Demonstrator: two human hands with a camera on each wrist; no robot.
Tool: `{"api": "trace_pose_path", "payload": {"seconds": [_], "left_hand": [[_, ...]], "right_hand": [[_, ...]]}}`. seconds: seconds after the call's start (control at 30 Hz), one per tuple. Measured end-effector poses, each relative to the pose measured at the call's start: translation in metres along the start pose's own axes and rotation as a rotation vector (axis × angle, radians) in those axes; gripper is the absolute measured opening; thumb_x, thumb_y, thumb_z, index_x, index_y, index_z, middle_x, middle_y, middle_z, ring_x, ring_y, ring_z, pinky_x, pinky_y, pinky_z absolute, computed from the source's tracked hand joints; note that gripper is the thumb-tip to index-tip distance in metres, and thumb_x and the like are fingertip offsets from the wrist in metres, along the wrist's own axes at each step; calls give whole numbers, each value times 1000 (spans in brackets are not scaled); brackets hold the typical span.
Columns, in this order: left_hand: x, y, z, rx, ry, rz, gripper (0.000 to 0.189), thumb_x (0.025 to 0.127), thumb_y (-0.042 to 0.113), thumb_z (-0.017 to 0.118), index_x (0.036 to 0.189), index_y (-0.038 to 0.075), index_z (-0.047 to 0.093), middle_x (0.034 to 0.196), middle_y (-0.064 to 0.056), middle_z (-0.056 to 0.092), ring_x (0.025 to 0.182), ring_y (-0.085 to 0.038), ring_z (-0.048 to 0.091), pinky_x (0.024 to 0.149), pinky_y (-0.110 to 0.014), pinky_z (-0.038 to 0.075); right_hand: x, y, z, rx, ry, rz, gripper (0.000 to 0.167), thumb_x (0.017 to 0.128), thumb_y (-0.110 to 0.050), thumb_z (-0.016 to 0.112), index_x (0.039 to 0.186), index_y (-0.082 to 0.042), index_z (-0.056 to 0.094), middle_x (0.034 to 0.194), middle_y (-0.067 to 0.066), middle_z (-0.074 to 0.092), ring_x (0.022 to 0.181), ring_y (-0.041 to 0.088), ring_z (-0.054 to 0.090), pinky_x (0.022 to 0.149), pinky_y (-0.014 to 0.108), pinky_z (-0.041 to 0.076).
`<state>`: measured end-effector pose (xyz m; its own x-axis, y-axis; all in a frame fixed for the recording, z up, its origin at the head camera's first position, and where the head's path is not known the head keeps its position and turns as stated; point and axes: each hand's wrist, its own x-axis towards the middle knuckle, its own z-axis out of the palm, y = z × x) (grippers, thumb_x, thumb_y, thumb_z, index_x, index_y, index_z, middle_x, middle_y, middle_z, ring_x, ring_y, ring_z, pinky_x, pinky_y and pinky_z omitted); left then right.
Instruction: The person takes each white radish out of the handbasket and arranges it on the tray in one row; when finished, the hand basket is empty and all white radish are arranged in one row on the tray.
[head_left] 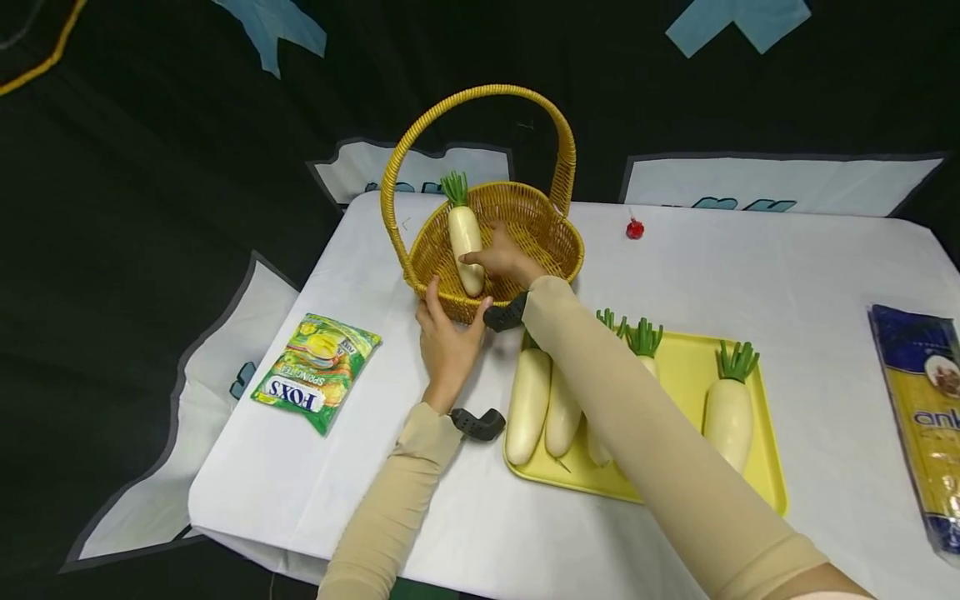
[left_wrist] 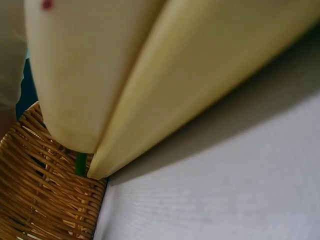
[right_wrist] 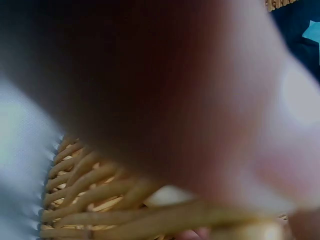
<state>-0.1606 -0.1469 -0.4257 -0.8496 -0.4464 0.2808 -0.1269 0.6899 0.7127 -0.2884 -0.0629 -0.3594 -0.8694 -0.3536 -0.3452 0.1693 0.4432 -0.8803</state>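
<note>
A handled wicker basket stands toward the back of the table. Inside it leans a white radish with green leaf stubs at the top. My right hand reaches into the basket, thumb against the radish and the other fingers extended beside it. My left hand touches the basket's front with thumb and fingers spread apart. In the left wrist view, pale long shapes fill the top, too close to identify, above basket weave. Blurred skin covers most of the right wrist view, above the basket rim.
Several white radishes lie on a yellow tray, partly behind my right forearm. A green Fox's packet lies at left, a yellow-and-blue package at the right edge. A small red object sits right of the basket.
</note>
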Motion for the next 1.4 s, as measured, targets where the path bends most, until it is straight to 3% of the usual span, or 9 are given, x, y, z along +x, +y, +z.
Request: {"api": "trace_pose_path", "payload": {"seconds": [0.5,0.93,1.07,1.23,1.4], "left_hand": [[-2,0,0,-25,-33,-17,87,75,71,48,143,25,17,133,-25,32,94,-45,53,77,-53,44],[-1,1,0,-15,-19,-6,87,76,70,49,142,23,20,131,-25,34,92,-45,54,74,-52,45],[-2,2,2,-15,-37,-15,87,75,72,48,142,24,19,132,-25,33,92,-44,53,75,-53,45],[-2,2,1,-19,-52,-26,87,75,74,46,142,28,17,134,-25,31,93,-44,53,76,-53,44],[-1,0,1,-29,-51,-30,87,74,75,45,142,29,17,135,-25,30,96,-44,52,77,-53,43]], "right_hand": [[9,15,6,-73,86,-157,79,83,-16,66,143,-15,15,127,20,48,105,33,57,81,39,51],[8,18,3,-82,95,-215,78,80,-12,67,143,-22,22,113,18,54,95,29,58,68,36,50],[6,19,-5,57,57,-168,73,82,-13,63,142,-24,23,118,19,51,98,31,58,68,37,51],[0,18,-17,257,-3,-77,67,84,-15,60,141,-27,27,131,17,42,107,30,55,81,43,50],[-7,18,-31,346,-49,-37,63,86,-22,58,140,-29,27,131,11,44,112,28,52,88,44,47]]}}
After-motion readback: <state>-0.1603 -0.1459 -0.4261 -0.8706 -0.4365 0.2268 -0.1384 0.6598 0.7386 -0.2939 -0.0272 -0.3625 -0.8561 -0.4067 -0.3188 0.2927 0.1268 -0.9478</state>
